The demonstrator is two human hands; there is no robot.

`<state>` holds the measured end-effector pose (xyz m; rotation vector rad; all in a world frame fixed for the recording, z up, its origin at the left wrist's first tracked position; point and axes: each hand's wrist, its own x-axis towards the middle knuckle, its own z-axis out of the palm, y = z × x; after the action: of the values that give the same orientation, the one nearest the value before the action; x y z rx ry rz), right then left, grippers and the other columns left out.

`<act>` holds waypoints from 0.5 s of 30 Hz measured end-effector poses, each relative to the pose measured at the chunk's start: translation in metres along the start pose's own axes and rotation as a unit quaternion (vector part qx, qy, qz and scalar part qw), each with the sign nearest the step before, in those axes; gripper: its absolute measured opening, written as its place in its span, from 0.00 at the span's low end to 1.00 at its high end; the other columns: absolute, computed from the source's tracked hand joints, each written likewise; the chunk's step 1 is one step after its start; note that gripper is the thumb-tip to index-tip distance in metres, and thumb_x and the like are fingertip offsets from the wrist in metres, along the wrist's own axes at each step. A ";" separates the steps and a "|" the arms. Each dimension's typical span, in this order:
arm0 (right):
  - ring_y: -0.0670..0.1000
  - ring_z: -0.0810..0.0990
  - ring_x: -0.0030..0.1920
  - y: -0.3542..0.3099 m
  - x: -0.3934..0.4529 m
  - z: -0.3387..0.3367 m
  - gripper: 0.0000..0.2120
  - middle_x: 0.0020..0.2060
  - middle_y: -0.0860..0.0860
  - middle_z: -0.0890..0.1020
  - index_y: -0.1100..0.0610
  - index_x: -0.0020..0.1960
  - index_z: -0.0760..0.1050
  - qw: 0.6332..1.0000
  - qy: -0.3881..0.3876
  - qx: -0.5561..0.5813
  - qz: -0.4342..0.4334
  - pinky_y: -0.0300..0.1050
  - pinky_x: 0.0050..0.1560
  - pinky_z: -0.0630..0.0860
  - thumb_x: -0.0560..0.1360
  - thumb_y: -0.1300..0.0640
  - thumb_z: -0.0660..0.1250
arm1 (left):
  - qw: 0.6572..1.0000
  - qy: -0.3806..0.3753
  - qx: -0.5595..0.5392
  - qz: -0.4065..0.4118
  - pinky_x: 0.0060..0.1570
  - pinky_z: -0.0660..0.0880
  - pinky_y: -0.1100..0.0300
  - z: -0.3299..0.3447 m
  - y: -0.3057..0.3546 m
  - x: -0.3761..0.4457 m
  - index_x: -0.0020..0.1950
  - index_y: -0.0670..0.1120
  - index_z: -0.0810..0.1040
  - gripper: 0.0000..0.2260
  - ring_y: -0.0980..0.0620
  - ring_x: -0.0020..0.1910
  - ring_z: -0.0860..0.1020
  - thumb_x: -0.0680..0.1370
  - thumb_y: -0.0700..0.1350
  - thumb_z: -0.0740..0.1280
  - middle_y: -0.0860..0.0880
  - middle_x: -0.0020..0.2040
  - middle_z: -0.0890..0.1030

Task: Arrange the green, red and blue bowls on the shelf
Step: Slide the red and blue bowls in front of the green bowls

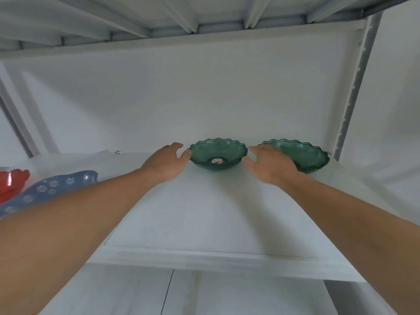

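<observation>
Two green scalloped glass bowls stand side by side at the back of the white shelf (204, 212). The left green bowl (218, 153) has a small sticker in its bottom. The right green bowl (304, 155) is partly hidden behind my right hand (268, 164). My left hand (166, 162) is at the left bowl's left rim, its thumb touching the rim, fingers apart. My right hand is spread just right of that same bowl, not gripping it. At the far left lie a blue bowl with white flowers (52, 187) and a red bowl (11, 180), partly cut off.
A white back wall rises behind the bowls. A grey-white upright post (354, 87) bounds the shelf on the right, and a ribbed metal shelf (181, 17) hangs overhead. A small metal object (118, 152) lies at the back left. A lower shelf (204, 296) shows below the front edge.
</observation>
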<state>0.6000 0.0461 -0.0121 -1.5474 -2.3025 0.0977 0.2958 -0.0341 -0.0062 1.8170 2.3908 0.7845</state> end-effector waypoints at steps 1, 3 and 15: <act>0.60 0.69 0.73 -0.010 -0.005 0.001 0.33 0.74 0.53 0.72 0.46 0.79 0.66 1.000 0.004 -0.006 0.002 0.59 0.69 0.69 0.78 0.34 0.52 | 1.000 -0.001 0.001 0.006 0.68 0.69 0.51 -0.002 -0.006 -0.005 0.80 0.56 0.65 0.35 0.49 0.73 0.71 0.77 0.72 0.51 0.50 0.78 0.70; 0.60 0.70 0.72 -0.036 -0.018 0.004 0.33 0.73 0.54 0.73 0.47 0.78 0.66 1.000 0.007 -0.011 0.007 0.59 0.67 0.70 0.78 0.34 0.52 | 1.000 -0.004 0.008 0.021 0.69 0.68 0.50 -0.007 -0.019 -0.016 0.80 0.55 0.65 0.34 0.48 0.74 0.70 0.78 0.71 0.51 0.49 0.78 0.70; 0.57 0.70 0.72 -0.236 -0.097 0.048 0.32 0.75 0.52 0.71 0.47 0.79 0.65 0.999 -0.007 -0.028 0.038 0.57 0.65 0.70 0.78 0.35 0.51 | 0.996 -0.014 -0.001 0.084 0.67 0.68 0.49 -0.076 -0.147 -0.081 0.80 0.54 0.65 0.31 0.45 0.75 0.68 0.81 0.67 0.51 0.49 0.78 0.69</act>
<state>0.4079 -0.1286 -0.0220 -1.6673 -2.2744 0.0638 0.1660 -0.1634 -0.0224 2.0350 2.2409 0.7698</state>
